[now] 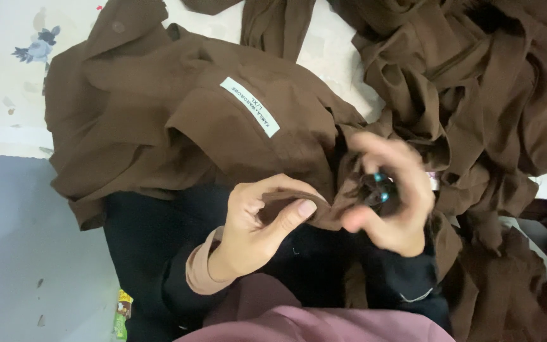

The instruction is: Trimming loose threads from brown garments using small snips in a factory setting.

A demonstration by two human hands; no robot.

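Note:
A brown garment [178,107] with a pale sewn-in label [249,106] lies spread in front of me. My left hand [257,221] pinches an edge of its fabric between thumb and fingers. My right hand [390,196], blurred by motion, is curled around a small dark tool with teal bits [376,189], held right against the same fold of cloth. What kind of tool it is I cannot tell.
More brown cloth [489,88] is heaped to the right and at the top. Beneath lies a whitish floral sheet [7,57], with grey floor [20,253] at the left. Dark clothing covers my lap, and a small colourful packet [121,313] sits at the lower left.

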